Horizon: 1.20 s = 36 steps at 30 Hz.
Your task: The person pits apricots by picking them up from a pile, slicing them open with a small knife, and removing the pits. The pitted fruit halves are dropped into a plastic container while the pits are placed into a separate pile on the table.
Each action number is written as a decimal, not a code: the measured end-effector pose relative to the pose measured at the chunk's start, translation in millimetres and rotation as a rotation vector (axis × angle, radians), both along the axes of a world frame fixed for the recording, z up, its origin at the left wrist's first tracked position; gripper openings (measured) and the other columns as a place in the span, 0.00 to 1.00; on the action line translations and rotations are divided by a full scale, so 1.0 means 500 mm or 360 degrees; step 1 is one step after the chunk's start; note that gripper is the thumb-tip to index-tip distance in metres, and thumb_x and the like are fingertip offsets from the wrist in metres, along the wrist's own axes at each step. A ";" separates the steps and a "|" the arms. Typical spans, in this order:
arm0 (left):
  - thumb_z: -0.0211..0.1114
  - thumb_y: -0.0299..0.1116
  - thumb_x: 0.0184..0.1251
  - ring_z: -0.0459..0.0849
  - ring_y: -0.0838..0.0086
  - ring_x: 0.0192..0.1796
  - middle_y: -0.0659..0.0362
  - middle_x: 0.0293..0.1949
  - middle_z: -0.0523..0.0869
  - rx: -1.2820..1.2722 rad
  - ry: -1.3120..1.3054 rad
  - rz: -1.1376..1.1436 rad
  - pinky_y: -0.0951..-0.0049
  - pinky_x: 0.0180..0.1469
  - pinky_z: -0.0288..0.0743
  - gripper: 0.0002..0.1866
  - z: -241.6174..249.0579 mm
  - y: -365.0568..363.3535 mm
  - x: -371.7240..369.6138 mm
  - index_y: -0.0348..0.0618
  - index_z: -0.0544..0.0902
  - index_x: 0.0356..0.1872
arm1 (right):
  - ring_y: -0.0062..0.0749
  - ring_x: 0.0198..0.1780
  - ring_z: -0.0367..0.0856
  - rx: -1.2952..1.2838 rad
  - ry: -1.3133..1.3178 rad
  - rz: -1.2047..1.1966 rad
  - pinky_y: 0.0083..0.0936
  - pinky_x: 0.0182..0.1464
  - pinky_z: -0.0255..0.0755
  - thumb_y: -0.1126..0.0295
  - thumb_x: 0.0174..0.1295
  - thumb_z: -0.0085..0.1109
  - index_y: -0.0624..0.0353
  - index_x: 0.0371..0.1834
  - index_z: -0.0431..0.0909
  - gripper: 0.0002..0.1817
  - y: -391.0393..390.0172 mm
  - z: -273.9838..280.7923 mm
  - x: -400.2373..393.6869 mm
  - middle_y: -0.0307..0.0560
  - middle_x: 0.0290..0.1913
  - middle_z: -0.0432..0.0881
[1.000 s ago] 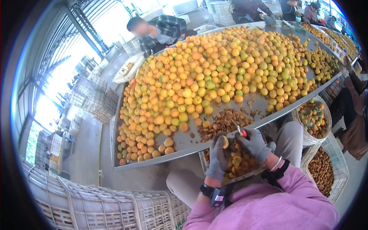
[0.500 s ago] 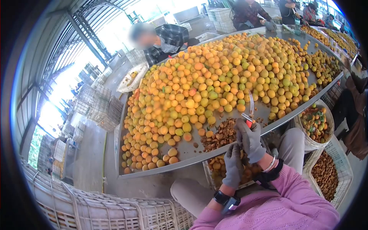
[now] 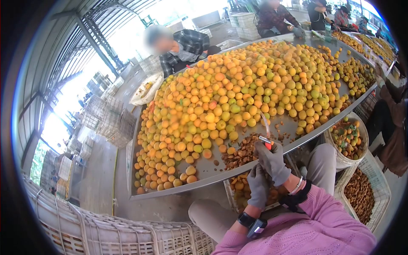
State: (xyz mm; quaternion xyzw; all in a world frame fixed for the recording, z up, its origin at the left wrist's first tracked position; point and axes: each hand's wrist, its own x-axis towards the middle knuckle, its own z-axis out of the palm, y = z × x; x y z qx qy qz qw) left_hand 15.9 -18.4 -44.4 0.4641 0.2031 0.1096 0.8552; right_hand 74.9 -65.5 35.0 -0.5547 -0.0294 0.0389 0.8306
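Observation:
My right hand (image 3: 274, 162), in a grey glove, is closed around a knife with an orange-red handle (image 3: 268, 145). Its curved blade (image 3: 266, 124) points up and away over the metal table. Close beside it, my left hand (image 3: 258, 185), also gloved, has its fingers curled inward near the right fingers; what they hold, if anything, is hidden. Just beyond the hands lies a heap of brown pits (image 3: 242, 154). A large mound of orange and yellow-green apricots (image 3: 229, 89) covers much of the table behind. Below the hands, a crate with cut apricots (image 3: 239, 183) is partly covered by them.
The metal table's raised edge (image 3: 204, 182) runs in front of me. At right stand a bucket of fruit and leaves (image 3: 347, 138) and a crate of pits (image 3: 359, 193). White crates (image 3: 114, 229) line the lower left. Across the table a person (image 3: 187, 46) bends forward.
My right hand has shifted slightly left and down toward the left hand, and the knife blade has swung left. My left hand has barely moved.

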 end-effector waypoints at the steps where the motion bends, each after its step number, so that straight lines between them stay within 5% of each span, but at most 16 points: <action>1: 0.55 0.40 0.77 0.72 0.83 0.24 0.65 0.27 0.79 -0.0032 0.0034 -0.0008 0.78 0.23 0.67 0.13 0.009 0.001 -0.004 0.39 0.81 0.42 | 0.14 0.14 0.65 0.0034 0.0080 -0.0011 0.16 0.15 0.55 0.65 0.66 0.62 0.60 0.26 0.77 0.13 -0.002 0.005 0.000 0.34 0.16 0.72; 7: 0.55 0.41 0.76 0.73 0.80 0.21 0.62 0.27 0.80 0.0021 0.0026 -0.0094 0.79 0.21 0.66 0.14 0.058 0.009 -0.020 0.41 0.81 0.37 | 0.19 0.11 0.63 0.0095 0.0256 -0.0028 0.19 0.14 0.55 0.64 0.65 0.61 0.61 0.26 0.76 0.14 -0.026 0.033 0.023 0.36 0.12 0.68; 8: 0.56 0.42 0.76 0.73 0.80 0.20 0.61 0.27 0.80 -0.0001 0.0136 -0.0186 0.79 0.21 0.66 0.15 0.067 0.014 -0.026 0.41 0.81 0.37 | 0.16 0.17 0.67 0.0204 0.0199 -0.0116 0.17 0.19 0.58 0.63 0.63 0.63 0.58 0.29 0.79 0.11 -0.034 0.054 0.025 0.33 0.18 0.73; 11: 0.52 0.43 0.78 0.74 0.81 0.20 0.60 0.29 0.81 0.0015 0.0037 -0.0250 0.80 0.22 0.66 0.18 0.050 0.028 -0.030 0.39 0.81 0.39 | 0.17 0.13 0.64 0.0304 0.0079 -0.0213 0.19 0.16 0.54 0.62 0.63 0.62 0.56 0.26 0.77 0.12 -0.098 0.148 0.028 0.33 0.15 0.70; 12: 0.52 0.43 0.78 0.74 0.81 0.20 0.60 0.29 0.81 0.0017 0.0036 -0.0252 0.80 0.22 0.66 0.18 0.051 0.032 -0.032 0.39 0.81 0.39 | 0.16 0.14 0.66 0.0182 -0.0163 -0.0270 0.17 0.16 0.53 0.61 0.64 0.59 0.55 0.27 0.77 0.11 -0.131 0.188 0.011 0.32 0.17 0.72; 14: 0.49 0.42 0.79 0.74 0.80 0.21 0.59 0.28 0.81 -0.0008 -0.0049 -0.0238 0.79 0.23 0.67 0.19 0.053 0.037 -0.036 0.38 0.81 0.37 | 0.17 0.16 0.58 0.0571 -0.0667 -0.0512 0.18 0.15 0.52 0.59 0.73 0.49 0.54 0.40 0.76 0.11 -0.185 0.228 -0.007 0.30 0.17 0.59; 16: 0.48 0.42 0.78 0.74 0.79 0.21 0.59 0.29 0.81 0.0186 -0.0130 -0.0236 0.78 0.24 0.67 0.19 0.032 0.037 -0.038 0.37 0.81 0.37 | 0.19 0.16 0.56 0.0857 -0.1443 -0.0633 0.20 0.13 0.51 0.58 0.75 0.46 0.55 0.34 0.70 0.14 -0.238 0.323 -0.058 0.34 0.19 0.59; 17: 0.47 0.41 0.78 0.74 0.79 0.21 0.58 0.29 0.81 0.0387 -0.0228 -0.0227 0.77 0.25 0.68 0.19 0.026 0.037 -0.036 0.37 0.81 0.37 | 0.19 0.16 0.56 0.0665 -0.1859 -0.0297 0.19 0.11 0.48 0.59 0.75 0.46 0.56 0.33 0.67 0.15 -0.302 0.326 -0.047 0.33 0.18 0.58; 19: 0.49 0.39 0.77 0.76 0.79 0.23 0.59 0.30 0.82 0.0338 -0.0196 -0.0274 0.77 0.27 0.70 0.17 0.042 0.035 -0.033 0.37 0.81 0.38 | 0.20 0.17 0.56 0.0448 -0.2041 -0.0145 0.20 0.14 0.50 0.58 0.77 0.42 0.62 0.37 0.71 0.18 -0.332 0.340 -0.048 0.32 0.18 0.60; 21: 0.50 0.37 0.77 0.77 0.78 0.25 0.59 0.32 0.83 0.0296 -0.0163 -0.0319 0.77 0.29 0.71 0.16 0.040 0.031 -0.029 0.37 0.82 0.39 | 0.20 0.17 0.57 0.0658 -0.1400 -0.0634 0.20 0.14 0.49 0.57 0.76 0.44 0.60 0.36 0.71 0.17 -0.290 0.291 -0.049 0.32 0.18 0.58; 22: 0.52 0.34 0.76 0.78 0.79 0.29 0.60 0.35 0.84 0.0187 -0.0125 -0.0356 0.79 0.32 0.72 0.13 0.023 0.030 -0.026 0.37 0.83 0.42 | 0.19 0.17 0.59 0.0578 -0.1157 -0.0570 0.18 0.15 0.50 0.58 0.75 0.46 0.56 0.35 0.71 0.14 -0.271 0.287 -0.044 0.32 0.19 0.62; 23: 0.54 0.31 0.74 0.80 0.80 0.33 0.60 0.37 0.85 0.0082 -0.0085 -0.0393 0.80 0.35 0.73 0.11 0.010 0.028 -0.026 0.37 0.83 0.45 | 0.16 0.13 0.59 0.0153 -0.0696 -0.1049 0.18 0.14 0.48 0.63 0.70 0.52 0.57 0.30 0.75 0.12 -0.242 0.289 -0.050 0.32 0.15 0.64; 24: 0.54 0.31 0.74 0.80 0.80 0.33 0.60 0.37 0.85 0.0096 -0.0082 -0.0402 0.80 0.35 0.73 0.11 0.012 0.024 -0.029 0.37 0.83 0.45 | 0.14 0.13 0.61 -0.0064 -0.0657 -0.0853 0.17 0.15 0.50 0.62 0.69 0.53 0.57 0.29 0.75 0.13 -0.229 0.282 -0.059 0.33 0.15 0.67; 28: 0.60 0.29 0.72 0.79 0.84 0.43 0.64 0.43 0.85 0.0337 -0.0286 -0.0628 0.83 0.43 0.72 0.11 0.084 0.002 -0.047 0.39 0.83 0.50 | 0.16 0.11 0.60 0.0212 -0.0015 -0.0252 0.18 0.15 0.51 0.63 0.67 0.60 0.58 0.27 0.77 0.13 -0.193 0.145 -0.023 0.33 0.13 0.67; 32: 0.60 0.30 0.71 0.79 0.83 0.40 0.61 0.40 0.85 0.0898 -0.0280 -0.0799 0.80 0.43 0.73 0.13 0.120 -0.015 -0.059 0.34 0.82 0.50 | 0.19 0.11 0.61 0.0255 0.0245 -0.0079 0.19 0.13 0.52 0.60 0.70 0.58 0.58 0.31 0.73 0.15 -0.169 0.057 -0.025 0.33 0.14 0.64; 36: 0.62 0.31 0.71 0.79 0.83 0.42 0.62 0.41 0.85 0.0863 -0.0219 -0.0767 0.79 0.46 0.74 0.13 0.109 -0.018 -0.062 0.33 0.83 0.50 | 0.18 0.11 0.59 0.0344 0.0318 -0.0010 0.19 0.13 0.51 0.60 0.69 0.58 0.59 0.31 0.74 0.14 -0.166 0.058 -0.030 0.33 0.14 0.64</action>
